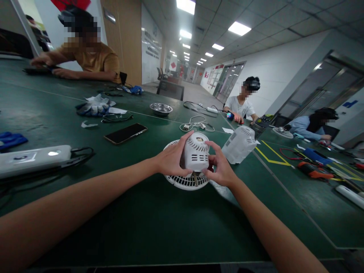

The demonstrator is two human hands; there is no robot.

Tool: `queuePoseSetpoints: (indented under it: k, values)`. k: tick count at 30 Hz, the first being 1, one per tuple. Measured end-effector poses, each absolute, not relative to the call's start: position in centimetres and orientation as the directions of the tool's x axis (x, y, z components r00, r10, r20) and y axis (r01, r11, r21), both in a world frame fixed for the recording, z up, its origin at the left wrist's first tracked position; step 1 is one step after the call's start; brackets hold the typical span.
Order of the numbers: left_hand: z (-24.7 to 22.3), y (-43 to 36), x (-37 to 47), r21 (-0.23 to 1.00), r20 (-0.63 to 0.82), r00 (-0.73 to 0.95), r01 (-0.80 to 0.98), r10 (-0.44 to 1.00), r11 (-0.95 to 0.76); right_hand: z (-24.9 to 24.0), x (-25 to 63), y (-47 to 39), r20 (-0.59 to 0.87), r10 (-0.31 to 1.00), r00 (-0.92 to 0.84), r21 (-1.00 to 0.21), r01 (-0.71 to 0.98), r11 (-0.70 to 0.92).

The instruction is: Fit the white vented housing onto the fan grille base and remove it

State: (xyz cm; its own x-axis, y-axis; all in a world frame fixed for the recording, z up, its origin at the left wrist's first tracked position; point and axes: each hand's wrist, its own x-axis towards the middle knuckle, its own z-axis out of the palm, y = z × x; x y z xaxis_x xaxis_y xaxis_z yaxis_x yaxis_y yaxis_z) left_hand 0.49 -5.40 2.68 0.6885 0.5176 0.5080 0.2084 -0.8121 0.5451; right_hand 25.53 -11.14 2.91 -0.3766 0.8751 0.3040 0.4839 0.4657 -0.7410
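Observation:
A white vented motor housing (196, 152) stands over a round white fan grille (186, 182) on the green table. My left hand (174, 156) is wrapped round the housing's left side, thumb low at the front. On the right side, my right hand (220, 165) grips the same housing with thumb and fingers curved round its edge. Something dark red shows between the right fingers, too small to identify. Behind my right hand a white plastic casing (240, 145) stands on the table.
A phone (126, 133), a metal bowl (161, 109), a white cable (197, 124) and gloves (95, 105) lie beyond my hands. A white power strip (34, 161) is at the left. Tools, including an orange-black one (314, 170), lie at the right. Three people sit around the table.

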Motion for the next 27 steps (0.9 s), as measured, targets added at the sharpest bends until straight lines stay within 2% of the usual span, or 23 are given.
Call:
queuePoseSetpoints:
  k: [13,27]
  values:
    - [2.20,-4.99,0.53,0.528,0.534,0.673,0.207,0.512,-0.823,2.94,25.67,-10.93,0.305,0.846,-0.437,-0.778,0.398,0.486]
    - [2.17,-4.88,0.39,0.545,0.518,0.677,0.209,0.522,-0.812,3.41,25.80,-11.07,0.250,0.863,-0.440,-0.761,0.462,0.455]
